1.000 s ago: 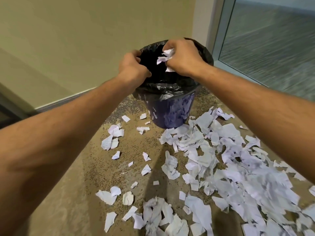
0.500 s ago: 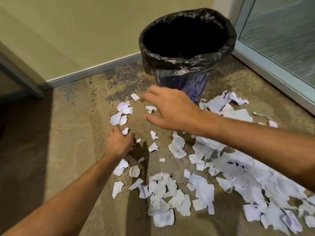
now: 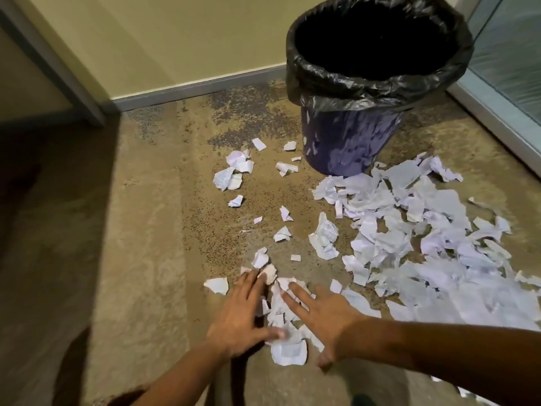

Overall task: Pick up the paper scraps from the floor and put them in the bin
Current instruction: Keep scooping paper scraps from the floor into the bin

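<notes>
Both hands, left hand and right hand, lay flat and spread on the paper scraps. Scraps appeared light, limp; scooping inward from the pile edges was advisable.

We count one bin, fitted with one black liner bag. We count two hands: one left hand and one right hand. We count roughly fifteen separate paper scraps lying apart on the floor left of the bin. We cannot count the overlapping scraps in the large heap at right; they number several dozen at least.
</notes>
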